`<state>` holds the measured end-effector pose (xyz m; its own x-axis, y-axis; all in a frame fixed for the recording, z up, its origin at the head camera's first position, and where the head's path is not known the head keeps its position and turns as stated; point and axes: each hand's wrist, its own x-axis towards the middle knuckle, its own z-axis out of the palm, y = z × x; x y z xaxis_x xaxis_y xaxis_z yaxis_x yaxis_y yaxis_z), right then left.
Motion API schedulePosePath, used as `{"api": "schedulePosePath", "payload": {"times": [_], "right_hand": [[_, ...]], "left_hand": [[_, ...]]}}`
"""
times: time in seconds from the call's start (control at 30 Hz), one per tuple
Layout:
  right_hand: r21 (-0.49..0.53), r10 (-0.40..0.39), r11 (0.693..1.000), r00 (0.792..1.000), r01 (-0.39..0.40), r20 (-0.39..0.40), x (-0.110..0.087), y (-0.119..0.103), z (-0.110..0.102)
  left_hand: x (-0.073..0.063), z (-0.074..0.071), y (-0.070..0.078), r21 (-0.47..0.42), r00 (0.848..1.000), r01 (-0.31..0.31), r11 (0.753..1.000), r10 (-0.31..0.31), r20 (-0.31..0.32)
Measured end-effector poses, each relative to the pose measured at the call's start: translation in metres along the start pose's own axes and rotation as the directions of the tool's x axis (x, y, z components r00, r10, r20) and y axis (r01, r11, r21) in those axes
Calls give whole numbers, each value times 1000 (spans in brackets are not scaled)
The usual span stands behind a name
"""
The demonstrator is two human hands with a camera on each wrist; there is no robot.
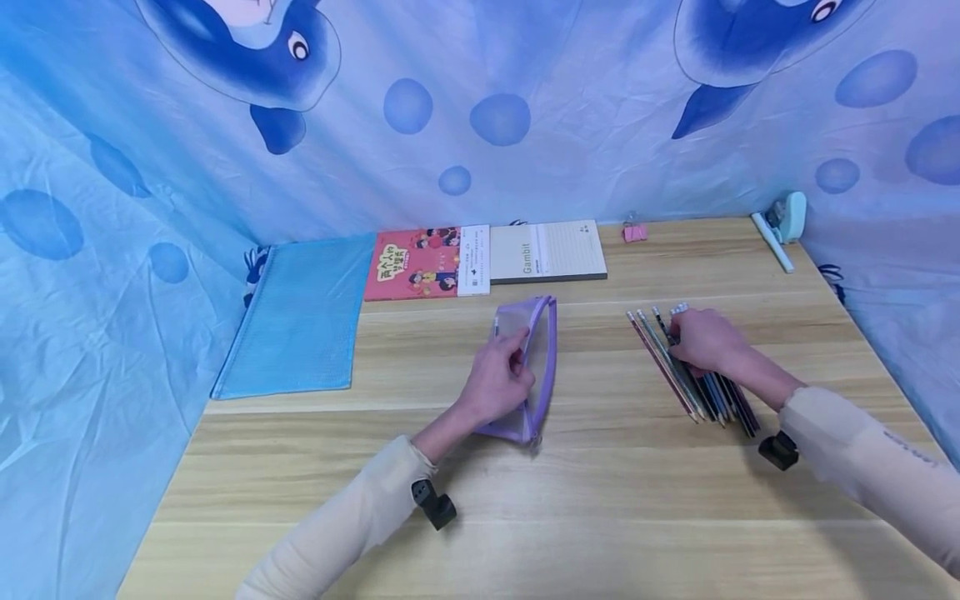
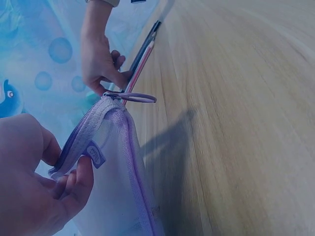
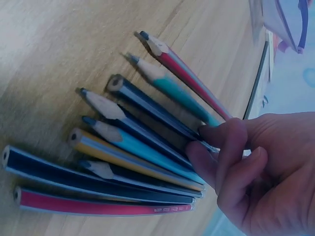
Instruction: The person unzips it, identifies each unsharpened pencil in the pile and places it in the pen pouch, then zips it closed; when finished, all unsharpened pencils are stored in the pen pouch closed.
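Observation:
A translucent pencil case with purple trim (image 1: 552, 346) lies near the middle of the table, its zipped side partly spread apart. My left hand (image 1: 495, 383) pinches one zippered edge; the left wrist view shows the thumb and fingers on it beside a small purple tag (image 2: 95, 154). To the right, several pencils (image 1: 663, 367) lie side by side, some sharpened and some with blunt ends. Over their far ends, my right hand (image 1: 708, 342) pinches a dark blue pencil (image 3: 147, 105) between thumb and finger. The fingers hide some of the pencil ends.
A blue mesh pouch (image 1: 296, 317) lies at the left. Behind the case are a red book (image 1: 412, 267) and a notepad (image 1: 555, 250). Pink clips (image 1: 634, 232) lie at the back. A pale blue pen-like stick (image 1: 772, 242) and a pale blue gadget (image 1: 792, 217) occupy the back right corner.

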<state>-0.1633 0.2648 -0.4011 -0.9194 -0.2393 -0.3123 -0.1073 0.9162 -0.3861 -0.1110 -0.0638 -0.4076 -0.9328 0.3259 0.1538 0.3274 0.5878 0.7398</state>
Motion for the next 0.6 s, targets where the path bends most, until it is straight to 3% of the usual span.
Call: {"api": "schedulePosePath", "payload": {"times": [0.27, 0.6], "right_hand": [[28, 5, 1000, 1000, -4, -14, -2, 0, -5], [182, -21, 982, 990, 47, -140, -11, -14, -26]], "left_hand": [[0, -2, 2, 5, 1000, -5, 1000, 5, -7], [1, -6, 2, -17, 1000, 4, 1000, -4, -24]]}}
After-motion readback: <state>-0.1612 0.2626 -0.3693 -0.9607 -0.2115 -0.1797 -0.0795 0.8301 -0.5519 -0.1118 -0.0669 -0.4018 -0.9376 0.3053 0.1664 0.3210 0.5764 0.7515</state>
